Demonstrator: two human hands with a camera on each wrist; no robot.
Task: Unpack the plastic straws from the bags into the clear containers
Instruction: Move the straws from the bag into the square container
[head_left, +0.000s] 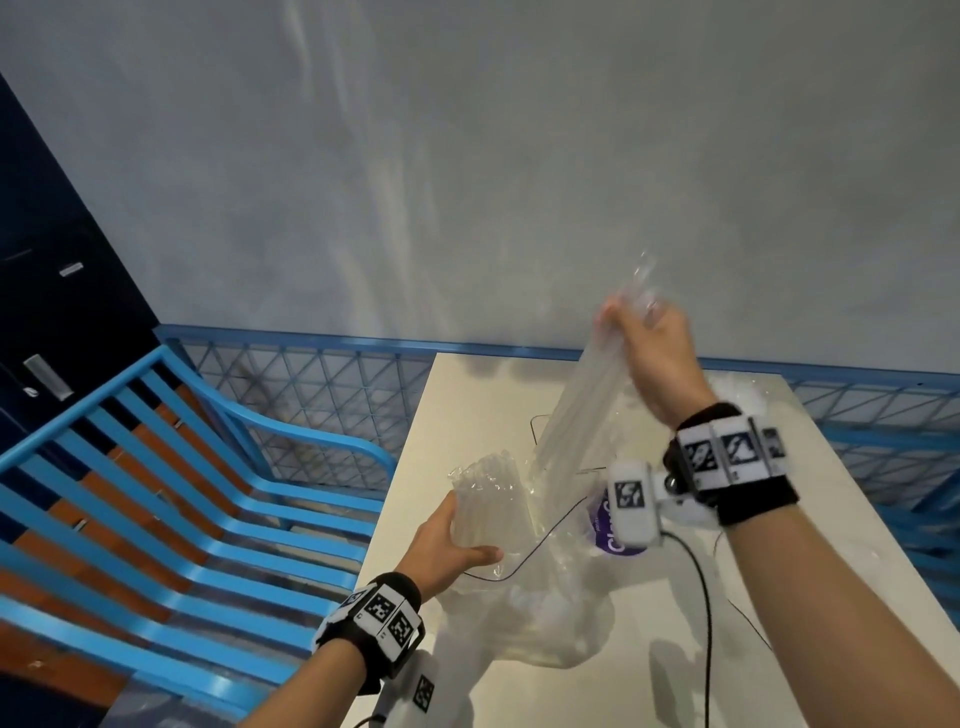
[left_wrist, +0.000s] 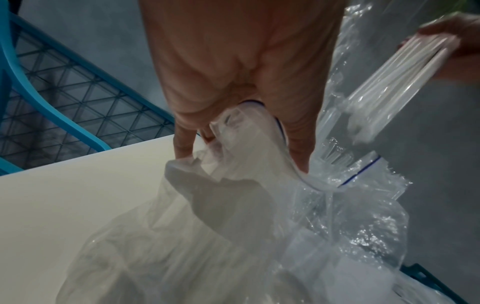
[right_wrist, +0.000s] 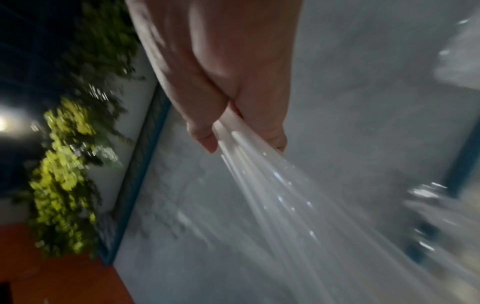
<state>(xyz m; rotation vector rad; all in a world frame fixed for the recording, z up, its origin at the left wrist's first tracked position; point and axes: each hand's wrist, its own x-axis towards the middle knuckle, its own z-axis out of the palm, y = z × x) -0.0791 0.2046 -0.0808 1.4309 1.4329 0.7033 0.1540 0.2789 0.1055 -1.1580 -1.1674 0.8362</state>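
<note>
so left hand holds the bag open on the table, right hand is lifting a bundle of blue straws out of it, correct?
Not quite: the straws are clear or whitish, not blue, as the head view and left wrist view show. The rest stands: the left hand grips the bag at its mouth over the table, and the right hand lifts the bundle.

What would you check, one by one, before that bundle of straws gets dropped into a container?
1. Right hand grips the straws: ok.
2. Straws fully out of the zip bag: cannot tell; the lower ends blur into plastic.
3. Left hand holds the bag mouth steady: ok.
4. Clear container in sight and open: cannot tell; none can be picked out among the plastic.
5. Black cable clear of the path: not ok; it crosses the table beside the bags.
</note>
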